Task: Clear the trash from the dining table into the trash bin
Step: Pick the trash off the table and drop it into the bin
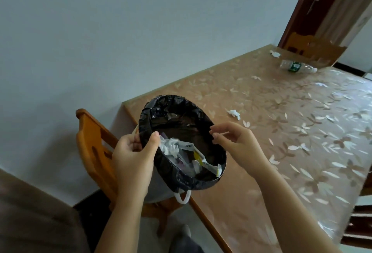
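My left hand (133, 152) grips the near-left rim of the trash bin (205, 182), which is lined with a black bag and held tilted at the table's left edge. Crumpled tissue and wrappers (181, 152) lie inside it. My right hand (235, 142) hovers over the bin's right rim, fingers pinched on a thin pale scrap. On the dining table (251, 172) lie a crumpled tissue (234, 113), an empty clear plastic bottle with a green label (298, 67) and another tissue (275, 53) at the far end.
An orange wooden chair (90, 138) stands left of the table against the white wall. Another chair (314, 49) is at the table's far end by a dark door. Chair backs (360, 218) show at the right edge. The tablecloth has a leaf pattern.
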A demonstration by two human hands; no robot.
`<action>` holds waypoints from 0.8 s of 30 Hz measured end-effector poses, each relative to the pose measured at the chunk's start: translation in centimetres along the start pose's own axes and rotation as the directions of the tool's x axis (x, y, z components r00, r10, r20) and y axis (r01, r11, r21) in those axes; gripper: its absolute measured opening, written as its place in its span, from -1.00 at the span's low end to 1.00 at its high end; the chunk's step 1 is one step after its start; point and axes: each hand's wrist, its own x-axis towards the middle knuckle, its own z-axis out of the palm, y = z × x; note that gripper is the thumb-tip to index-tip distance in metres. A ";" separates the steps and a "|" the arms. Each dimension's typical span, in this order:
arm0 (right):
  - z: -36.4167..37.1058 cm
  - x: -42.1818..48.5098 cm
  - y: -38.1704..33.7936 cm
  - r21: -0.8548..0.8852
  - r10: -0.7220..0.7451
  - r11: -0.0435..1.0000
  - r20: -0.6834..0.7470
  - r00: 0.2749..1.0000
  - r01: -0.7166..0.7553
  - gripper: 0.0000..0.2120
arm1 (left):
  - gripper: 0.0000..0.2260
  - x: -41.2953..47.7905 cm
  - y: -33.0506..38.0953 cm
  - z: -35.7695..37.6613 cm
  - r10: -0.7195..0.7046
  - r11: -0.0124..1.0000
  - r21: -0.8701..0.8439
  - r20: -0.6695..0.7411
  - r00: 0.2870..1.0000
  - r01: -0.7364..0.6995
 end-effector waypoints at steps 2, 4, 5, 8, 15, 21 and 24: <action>-0.1 2.6 1.7 0.027 0.006 1.000 -0.075 0.997 -0.004 -0.81 | -0.83 2.8 -0.4 1.3 0.007 1.000 0.005 0.012 1.000 -0.008; -0.4 5.6 3.5 0.053 0.035 0.998 -0.165 0.986 -0.027 -0.78 | -0.85 5.9 -0.4 3.1 0.001 1.000 0.010 0.025 1.000 -0.001; -0.7 7.1 4.5 0.058 0.057 0.997 -0.206 0.977 -0.046 -0.79 | -0.84 7.5 -0.4 4.2 -0.010 1.000 0.017 0.033 0.999 0.009; -1.7 10.9 7.9 0.033 0.138 0.990 -0.261 0.955 -0.135 -0.82 | -0.83 11.6 -0.4 7.5 -0.015 0.999 0.044 0.042 0.999 0.013; -4.6 18.5 16.9 0.024 0.357 0.923 -0.429 0.830 -0.385 -0.85 | -0.81 18.0 -1.4 14.7 0.042 0.987 0.150 0.103 0.994 -0.057; -4.8 22.8 23.8 -0.018 0.463 0.847 -0.465 0.755 -0.531 -0.73 | -0.79 21.6 -3.2 18.6 0.034 0.976 0.205 0.156 0.987 -0.067; -4.4 24.9 26.2 -0.052 0.518 0.793 -0.467 0.717 -0.607 -0.67 | -0.80 22.9 -3.9 19.7 0.026 0.971 0.228 0.176 0.984 -0.066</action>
